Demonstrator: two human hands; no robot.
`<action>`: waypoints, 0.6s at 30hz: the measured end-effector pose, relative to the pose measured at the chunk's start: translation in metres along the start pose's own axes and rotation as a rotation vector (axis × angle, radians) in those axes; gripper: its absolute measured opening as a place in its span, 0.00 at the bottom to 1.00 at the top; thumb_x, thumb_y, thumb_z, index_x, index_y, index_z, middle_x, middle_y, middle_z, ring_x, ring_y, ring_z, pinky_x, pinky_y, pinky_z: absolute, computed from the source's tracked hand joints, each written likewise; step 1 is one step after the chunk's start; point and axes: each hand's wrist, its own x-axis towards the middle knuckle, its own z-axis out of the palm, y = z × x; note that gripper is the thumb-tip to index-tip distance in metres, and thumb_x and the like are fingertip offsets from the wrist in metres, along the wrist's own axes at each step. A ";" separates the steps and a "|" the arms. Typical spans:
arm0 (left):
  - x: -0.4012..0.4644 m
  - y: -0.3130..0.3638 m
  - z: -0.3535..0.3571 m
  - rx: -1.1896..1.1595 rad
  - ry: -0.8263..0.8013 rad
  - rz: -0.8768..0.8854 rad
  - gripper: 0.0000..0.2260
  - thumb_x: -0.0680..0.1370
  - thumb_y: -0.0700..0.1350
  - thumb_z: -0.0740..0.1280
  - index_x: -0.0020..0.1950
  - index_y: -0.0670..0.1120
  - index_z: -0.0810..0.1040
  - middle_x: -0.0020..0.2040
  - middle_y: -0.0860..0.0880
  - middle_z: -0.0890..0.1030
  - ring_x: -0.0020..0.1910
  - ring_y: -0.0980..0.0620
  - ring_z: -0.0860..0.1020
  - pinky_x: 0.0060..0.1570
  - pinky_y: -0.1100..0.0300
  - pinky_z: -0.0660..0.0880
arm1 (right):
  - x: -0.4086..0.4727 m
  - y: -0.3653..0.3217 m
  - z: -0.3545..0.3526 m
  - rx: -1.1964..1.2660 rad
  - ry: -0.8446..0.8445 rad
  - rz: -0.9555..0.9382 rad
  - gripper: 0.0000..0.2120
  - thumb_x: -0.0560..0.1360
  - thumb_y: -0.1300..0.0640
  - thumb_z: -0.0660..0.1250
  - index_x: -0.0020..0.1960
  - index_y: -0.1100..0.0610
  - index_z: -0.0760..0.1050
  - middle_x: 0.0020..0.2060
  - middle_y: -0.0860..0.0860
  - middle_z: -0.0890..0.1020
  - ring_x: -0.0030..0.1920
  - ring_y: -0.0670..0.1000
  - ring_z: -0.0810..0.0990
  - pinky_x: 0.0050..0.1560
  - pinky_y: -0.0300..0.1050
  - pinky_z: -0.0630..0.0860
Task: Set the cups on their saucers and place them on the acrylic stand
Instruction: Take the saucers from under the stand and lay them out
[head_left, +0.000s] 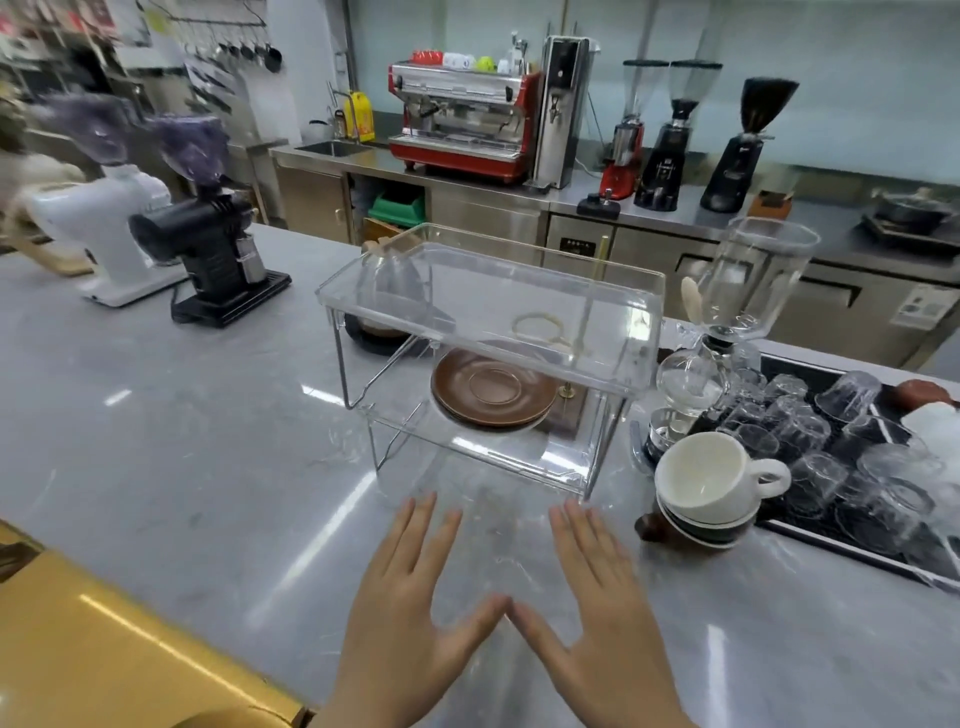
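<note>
Head view: we see both hands laid flat on the grey bench (171, 467), palms down, just in front of the acrylic stand (491, 291). The left hand (410, 608) and the right hand (597, 608) have straight, spread fingers and grip nothing; the thumb tips meet or nearly meet between them. We judge this to be a neutral start posture: neither hand has taken up a task item yet.

The acrylic stand is a clear two-level shelf on thin metal legs. Its upper tray holds nothing that we can make out. The brown saucers (493, 397) lie stacked under that tray, at the level of the lower shelf; whether they rest on the shelf itself or on the bench seen through it, we cannot tell. No cup sits on them.

The white cup (714, 475) stands upright to the right of the stand, handle pointing right, nested on a further cup or dish with a dark band (709, 530); the exact count in this stack is unclear. It lies within easy reach of the right hand, which suggests that hand for the first pick.

Beyond the cups, a dark tray (810, 535) carries inverted glasses (847, 397), and a glass siphon brewer (727, 332) stands just beside the stand's right legs. We regard both as collision hazards when lifting the cup.
</note>
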 end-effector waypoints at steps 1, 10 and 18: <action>0.001 -0.004 -0.006 -0.003 0.011 -0.016 0.38 0.71 0.70 0.65 0.76 0.50 0.71 0.79 0.51 0.65 0.80 0.49 0.61 0.70 0.45 0.71 | 0.005 -0.007 0.002 0.010 -0.008 -0.010 0.41 0.73 0.33 0.61 0.78 0.56 0.62 0.77 0.51 0.65 0.78 0.50 0.58 0.74 0.48 0.57; 0.037 -0.026 -0.041 -0.005 0.081 -0.068 0.42 0.70 0.76 0.60 0.77 0.54 0.68 0.81 0.56 0.61 0.81 0.59 0.52 0.73 0.49 0.67 | 0.053 -0.044 0.006 0.093 0.011 -0.064 0.39 0.77 0.30 0.56 0.81 0.43 0.46 0.81 0.39 0.48 0.81 0.43 0.46 0.79 0.47 0.54; 0.087 -0.036 -0.042 -0.064 0.062 -0.066 0.40 0.70 0.73 0.64 0.78 0.55 0.66 0.80 0.56 0.62 0.80 0.56 0.58 0.74 0.54 0.63 | 0.094 -0.044 0.007 0.234 0.018 0.096 0.41 0.77 0.38 0.63 0.80 0.36 0.39 0.78 0.30 0.39 0.79 0.34 0.40 0.75 0.36 0.46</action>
